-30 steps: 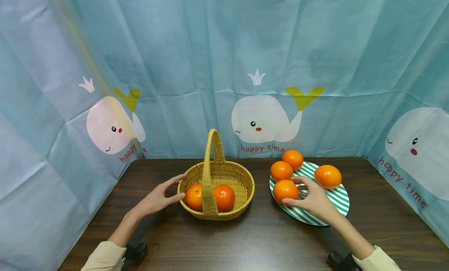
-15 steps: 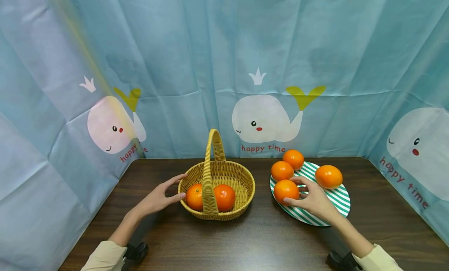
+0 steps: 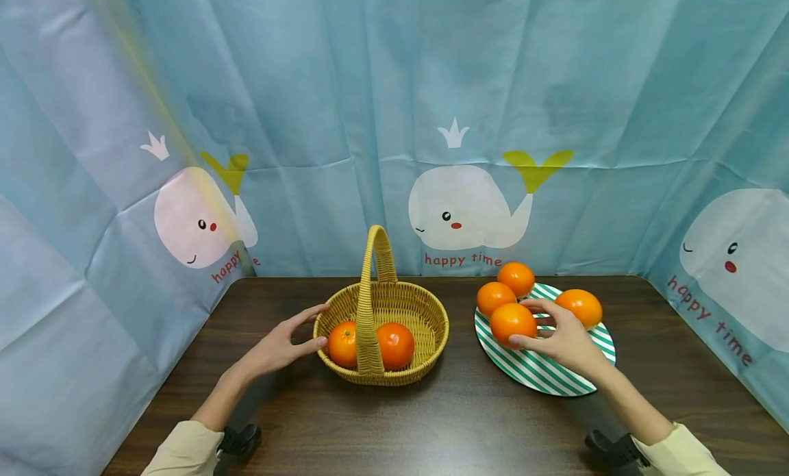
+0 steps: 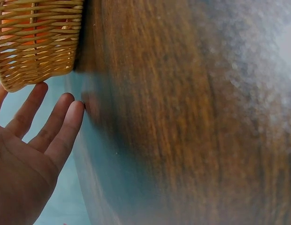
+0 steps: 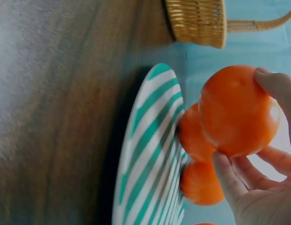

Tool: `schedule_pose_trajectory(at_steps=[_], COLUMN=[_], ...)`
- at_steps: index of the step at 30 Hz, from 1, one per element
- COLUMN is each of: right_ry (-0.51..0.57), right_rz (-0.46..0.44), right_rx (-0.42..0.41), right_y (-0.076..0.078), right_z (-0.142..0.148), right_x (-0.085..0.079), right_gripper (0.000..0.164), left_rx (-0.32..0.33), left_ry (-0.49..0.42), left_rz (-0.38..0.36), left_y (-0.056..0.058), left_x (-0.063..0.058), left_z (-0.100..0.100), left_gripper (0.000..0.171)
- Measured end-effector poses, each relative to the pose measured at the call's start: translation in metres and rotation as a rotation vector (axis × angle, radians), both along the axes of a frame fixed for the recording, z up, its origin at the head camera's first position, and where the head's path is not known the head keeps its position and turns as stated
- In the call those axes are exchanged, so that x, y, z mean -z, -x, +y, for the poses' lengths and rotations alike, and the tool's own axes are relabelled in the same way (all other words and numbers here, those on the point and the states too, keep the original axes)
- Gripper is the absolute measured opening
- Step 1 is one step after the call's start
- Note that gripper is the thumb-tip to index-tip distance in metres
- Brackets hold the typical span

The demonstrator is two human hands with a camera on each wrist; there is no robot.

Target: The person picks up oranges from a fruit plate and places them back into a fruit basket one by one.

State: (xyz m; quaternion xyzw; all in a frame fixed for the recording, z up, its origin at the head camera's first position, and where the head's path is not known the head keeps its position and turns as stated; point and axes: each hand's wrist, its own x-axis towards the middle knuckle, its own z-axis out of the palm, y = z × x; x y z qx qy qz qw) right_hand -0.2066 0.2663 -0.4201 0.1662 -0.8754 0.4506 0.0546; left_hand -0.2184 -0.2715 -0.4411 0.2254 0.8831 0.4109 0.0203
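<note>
My right hand point(image 3: 570, 340) holds an orange point(image 3: 513, 325) between thumb and fingers over the striped plate point(image 3: 548, 378). In the right wrist view that orange point(image 5: 237, 112) is raised off the plate. Two oranges point(image 3: 496, 298) point(image 3: 516, 278) sit at the plate's back left, and one larger orange point(image 3: 581, 307) at its right. On the left, my left hand point(image 3: 277, 347) touches the side of a wicker basket point(image 3: 403, 378) with spread, fairly straight fingers. Inside the basket lie two oranges point(image 3: 342, 344) point(image 3: 396, 346), partly covered by its upright handle point(image 3: 366, 305).
A dark wooden table point(image 3: 456, 428) carries the basket and the plate. Behind and beside it hangs a blue curtain point(image 3: 308, 120) with whale prints. The basket's tall handle arches over its middle.
My right hand has lifted the orange from the plate's front left, moving it slightly up and to the right. The left hand and basket have stayed in place.
</note>
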Motion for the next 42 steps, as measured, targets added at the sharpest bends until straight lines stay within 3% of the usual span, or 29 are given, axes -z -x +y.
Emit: schedule_pose_trajectory(at_steps=[22, 36, 42], right_ry=[0.070, 0.110, 0.165], right_rz=[0.012, 0.019, 0.001], right_rx=[-0.080, -0.134, -0.193], right_y=[0.017, 0.025, 0.027], right_z=[-0.007, -0.026, -0.036], right_x=[-0.027, -0.033, -0.034], right_gripper=[0.063, 0.064, 0.062], left_rx=[0.014, 0.011, 0.006], left_ry=[-0.002, 0.000, 0.002], left_rz=[0.026, 0.023, 0.021], left_y=[0.000, 0.000, -0.001], left_x=[-0.001, -0.001, -0.001], left_z=[0.001, 0.001, 0.001], left_gripper=[0.064, 0.064, 0.064])
